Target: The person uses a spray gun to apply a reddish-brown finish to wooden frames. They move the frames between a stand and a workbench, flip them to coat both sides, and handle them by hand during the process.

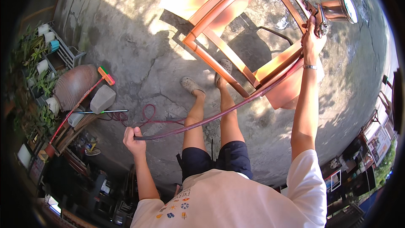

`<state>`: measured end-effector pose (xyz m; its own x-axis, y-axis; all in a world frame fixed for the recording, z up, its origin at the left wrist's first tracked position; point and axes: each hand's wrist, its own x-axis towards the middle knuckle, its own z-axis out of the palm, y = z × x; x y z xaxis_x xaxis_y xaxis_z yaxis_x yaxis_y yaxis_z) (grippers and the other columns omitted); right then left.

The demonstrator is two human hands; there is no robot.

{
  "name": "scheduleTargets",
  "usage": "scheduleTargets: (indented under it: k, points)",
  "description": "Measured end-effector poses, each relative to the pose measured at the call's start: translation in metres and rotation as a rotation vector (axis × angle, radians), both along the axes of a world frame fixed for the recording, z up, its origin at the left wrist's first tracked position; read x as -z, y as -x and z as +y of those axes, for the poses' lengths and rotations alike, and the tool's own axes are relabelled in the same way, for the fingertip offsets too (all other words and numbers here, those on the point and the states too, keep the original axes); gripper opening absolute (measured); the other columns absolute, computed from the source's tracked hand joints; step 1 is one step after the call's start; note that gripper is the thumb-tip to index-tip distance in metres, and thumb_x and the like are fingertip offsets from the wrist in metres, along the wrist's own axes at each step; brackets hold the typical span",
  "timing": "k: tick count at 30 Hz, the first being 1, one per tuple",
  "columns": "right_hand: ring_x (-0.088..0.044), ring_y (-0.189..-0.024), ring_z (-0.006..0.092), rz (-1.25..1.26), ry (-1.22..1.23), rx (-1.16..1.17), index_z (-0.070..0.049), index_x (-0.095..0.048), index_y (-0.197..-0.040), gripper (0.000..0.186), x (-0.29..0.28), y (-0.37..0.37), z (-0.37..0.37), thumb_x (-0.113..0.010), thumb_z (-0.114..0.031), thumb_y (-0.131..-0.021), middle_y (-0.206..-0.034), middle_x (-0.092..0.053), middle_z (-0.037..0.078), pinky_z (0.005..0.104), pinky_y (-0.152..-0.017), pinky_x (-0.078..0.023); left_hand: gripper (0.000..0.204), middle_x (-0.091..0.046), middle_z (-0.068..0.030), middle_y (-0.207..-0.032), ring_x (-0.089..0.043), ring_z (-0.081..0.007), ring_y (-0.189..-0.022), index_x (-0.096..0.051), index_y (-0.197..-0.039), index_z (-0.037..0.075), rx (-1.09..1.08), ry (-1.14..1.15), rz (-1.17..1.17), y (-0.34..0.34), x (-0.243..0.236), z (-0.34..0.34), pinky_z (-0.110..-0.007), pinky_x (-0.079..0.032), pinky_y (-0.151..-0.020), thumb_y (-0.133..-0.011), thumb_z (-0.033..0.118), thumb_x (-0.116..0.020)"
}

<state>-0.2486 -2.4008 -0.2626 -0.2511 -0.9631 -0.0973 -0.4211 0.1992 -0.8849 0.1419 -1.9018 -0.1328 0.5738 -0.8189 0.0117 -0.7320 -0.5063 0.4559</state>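
My right hand (313, 43) is wrapped round the handle of a paint spray gun (320, 22), out at the upper right. A shiny metal cup (337, 9) is fixed to the gun. From the gun a dark red air hose (219, 115) sweeps down across my legs to my left hand (135, 140), which is closed round it at the lower left. Beyond the hose stands a reddish-brown wooden frame (213, 64) with crossbars. The gun is close beside the frame's right-hand rail; whether they touch I cannot tell.
An orange-brown panel (179, 1) lies beyond the frame. Loose hose coils (148, 112) rest on the concrete floor (139, 55). At left are a large clay jar (77, 85), a grey stone block (103, 99), a red-handled brush (106, 76) and potted plants (36, 52).
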Motion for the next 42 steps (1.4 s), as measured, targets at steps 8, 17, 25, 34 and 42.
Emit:
scheduleTargets:
  k: [8,17,25,34,42]
  points:
    - [-0.055,-0.064,0.0048,-0.184,-0.279,-0.363,0.002,-0.067,-0.092,0.013,-0.037,-0.062,0.234,-0.071,-0.01,-0.09,-0.074,-0.064,0.0,0.021,-0.059,-0.045,0.042,-0.037,-0.0155,-0.061,-0.042,-0.033,-0.055,-0.038,-0.067,-0.003,-0.01,-0.047,-0.089,-0.058,-0.029,0.05,-0.043,-0.031,-0.052,-0.099,0.018,-0.055]
    - [-0.061,-0.065,0.0292,0.052,-0.395,-0.795,0.003,-0.068,-0.099,0.024,-0.156,-0.137,0.288,-0.072,-0.018,-0.087,-0.079,-0.065,0.015,0.0351,-0.065,-0.05,0.037,-0.039,-0.0162,-0.063,-0.043,-0.0334,-0.054,-0.041,-0.07,-0.004,0.05,0.051,-0.075,-0.111,-0.037,0.062,-0.043,-0.032,-0.052,-0.1,0.014,-0.051]
    - [-0.061,-0.063,0.0145,0.311,-0.229,-0.372,0.002,-0.071,-0.097,0.036,-0.106,-0.121,0.104,-0.069,-0.034,-0.091,-0.071,-0.068,0.012,0.0306,-0.063,-0.048,0.04,-0.037,-0.0138,-0.057,-0.042,-0.0329,-0.049,-0.039,-0.066,-0.001,0.099,0.068,-0.072,-0.117,-0.045,0.015,-0.043,-0.03,-0.048,-0.098,0.016,-0.055]
    - [-0.068,-0.068,0.0226,0.429,0.085,0.175,0.0,-0.074,-0.091,0.049,-0.083,-0.063,-0.056,-0.065,-0.048,-0.091,-0.073,-0.072,0.014,0.0355,-0.068,-0.051,0.045,-0.036,-0.0136,-0.055,-0.039,-0.0279,-0.047,-0.039,-0.066,0.0,0.193,0.002,-0.02,-0.133,-0.036,-0.09,-0.042,-0.028,-0.048,-0.1,0.024,-0.056]
    - [-0.044,-0.038,0.0049,0.084,0.157,0.554,0.0,-0.072,-0.092,0.037,-0.112,-0.073,0.102,-0.058,-0.034,-0.1,-0.053,-0.054,0.0,0.0236,-0.038,-0.031,0.043,-0.037,-0.0092,-0.054,-0.037,-0.0179,-0.048,-0.042,-0.067,0.0,0.255,0.185,-0.065,-0.255,-0.052,-0.221,-0.035,-0.028,-0.046,-0.101,0.023,-0.054]
